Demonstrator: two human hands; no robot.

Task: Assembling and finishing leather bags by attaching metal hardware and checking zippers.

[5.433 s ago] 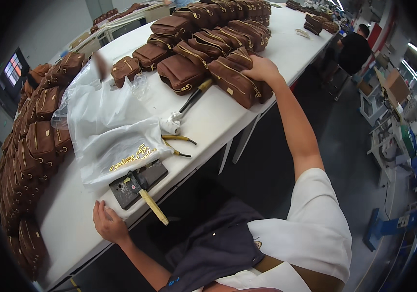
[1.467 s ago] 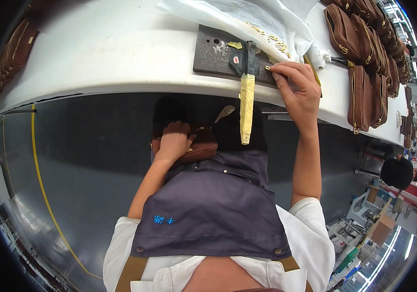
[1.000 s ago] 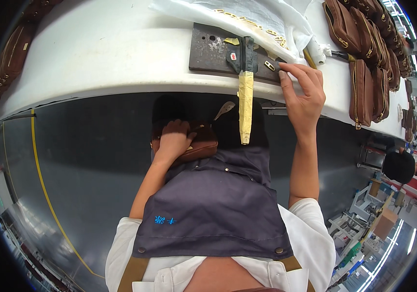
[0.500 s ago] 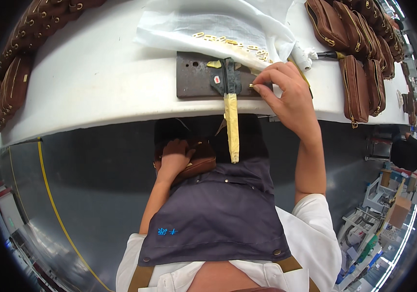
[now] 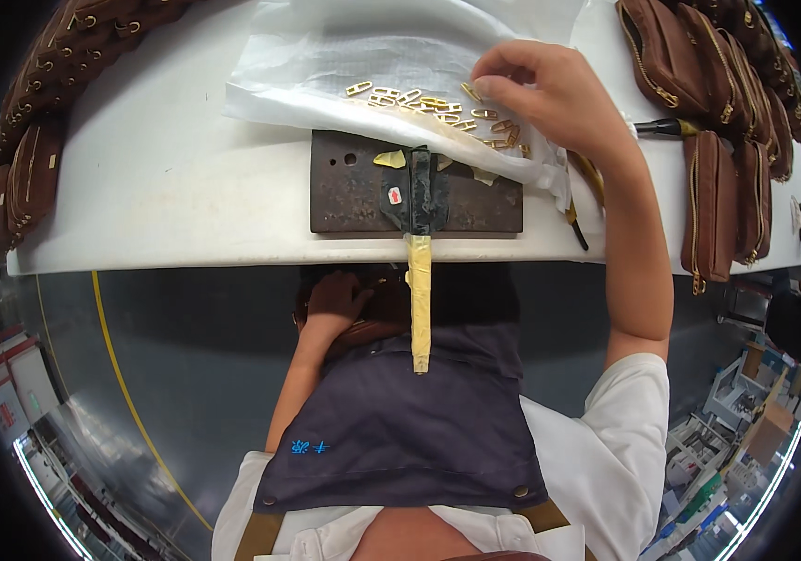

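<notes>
My right hand (image 5: 550, 93) is over the white sheet at the back of the table. Its thumb and forefinger pinch a small gold metal fitting (image 5: 471, 91), shaped like a long loop. Several more gold fittings (image 5: 433, 105) lie scattered on the white sheet (image 5: 298, 84) below the hand. Down in my lap, under the table edge, my left hand (image 5: 333, 297) rests curled on a brown leather bag (image 5: 372, 304). Shadow hides part of that bag and the fingertips.
A dark metal plate (image 5: 354, 201) lies at the table's front edge. On it sits a black tool with a yellow-taped handle (image 5: 421, 309) jutting over my lap. Brown zippered bags (image 5: 709, 201) stand at the right, more brown bags (image 5: 36, 173) at the left. A black-tipped tool (image 5: 578, 229) lies nearby.
My right hand has moved from beside the plate up and away to the gold fittings on the sheet. The view has shifted; my left hand stays on the bag.
</notes>
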